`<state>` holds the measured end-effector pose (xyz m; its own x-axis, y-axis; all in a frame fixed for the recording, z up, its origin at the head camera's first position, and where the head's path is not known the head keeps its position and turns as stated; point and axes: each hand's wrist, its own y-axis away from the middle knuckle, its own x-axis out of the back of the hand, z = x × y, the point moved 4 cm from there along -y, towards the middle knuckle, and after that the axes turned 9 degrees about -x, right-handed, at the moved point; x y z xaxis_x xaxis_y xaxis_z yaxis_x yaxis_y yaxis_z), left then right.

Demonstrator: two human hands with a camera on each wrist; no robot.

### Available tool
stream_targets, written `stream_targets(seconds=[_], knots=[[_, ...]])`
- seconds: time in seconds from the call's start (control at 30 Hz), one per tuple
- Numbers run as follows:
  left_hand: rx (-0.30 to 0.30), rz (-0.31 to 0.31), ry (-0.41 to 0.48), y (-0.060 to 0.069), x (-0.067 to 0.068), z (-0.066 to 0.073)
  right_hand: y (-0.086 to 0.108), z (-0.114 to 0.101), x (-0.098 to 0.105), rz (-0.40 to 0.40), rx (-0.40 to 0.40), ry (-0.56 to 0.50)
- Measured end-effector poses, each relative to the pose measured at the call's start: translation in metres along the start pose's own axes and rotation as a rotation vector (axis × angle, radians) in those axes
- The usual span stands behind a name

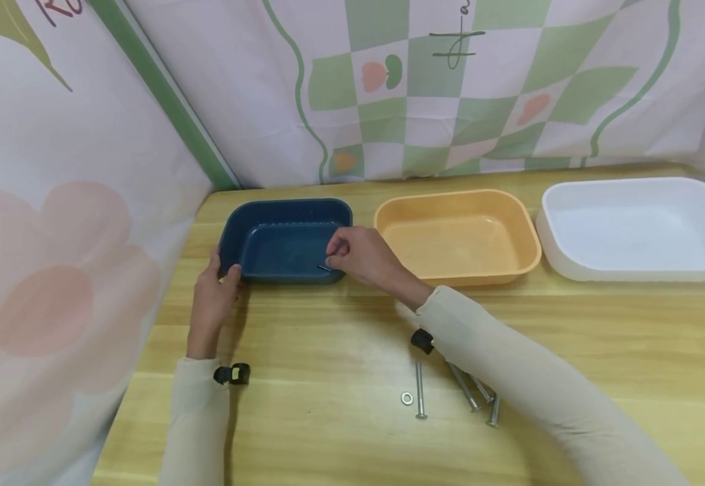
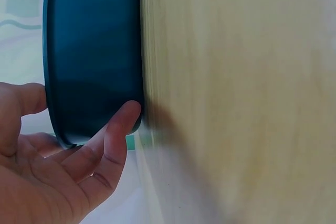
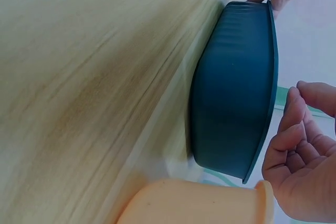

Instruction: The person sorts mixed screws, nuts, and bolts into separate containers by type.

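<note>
A dark blue bin (image 1: 285, 278) stands at the table's far left, its side filling much of the left wrist view (image 2: 94, 51). My left hand (image 1: 212, 297) grips its near left corner, thumb at the rim and fingers round the side. Over the bin's near right corner, my right hand (image 1: 361, 255) has thumb and index finger pinched together. A small dark piece (image 1: 324, 268) shows at those fingertips; its exact shape is too small to tell. In the right wrist view the right hand (image 3: 304, 150) is beside the bin's rim (image 3: 274, 77), its other fingers curled.
An orange bin (image 1: 467, 278) and a white bin (image 1: 643, 275) stand in a row to the right. Nearer on the wooden table (image 1: 303, 418) lie a nut (image 1: 407, 398), a long bolt (image 1: 420, 391) and several other bolts (image 1: 464, 388), partly under the right sleeve. Patterned cloth hangs behind and at left.
</note>
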<state>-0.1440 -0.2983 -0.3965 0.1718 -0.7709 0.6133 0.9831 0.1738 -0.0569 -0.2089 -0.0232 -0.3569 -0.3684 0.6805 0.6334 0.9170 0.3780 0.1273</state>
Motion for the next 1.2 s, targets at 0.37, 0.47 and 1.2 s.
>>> stream_targets(seconds=[0.37, 0.47, 1.2], knots=[[-0.008, 0.010, -0.016, -0.001, 0.001, 0.000, 0.008, -0.002, 0.010, -0.035, 0.018, -0.042], [-0.008, 0.007, -0.013, -0.002, 0.002, -0.001, 0.009, -0.001, 0.011, -0.048, 0.031, -0.062], [0.028, -0.012, 0.006, -0.004, 0.004, 0.003, 0.029, 0.022, 0.030, -0.048, 0.066, -0.119]])
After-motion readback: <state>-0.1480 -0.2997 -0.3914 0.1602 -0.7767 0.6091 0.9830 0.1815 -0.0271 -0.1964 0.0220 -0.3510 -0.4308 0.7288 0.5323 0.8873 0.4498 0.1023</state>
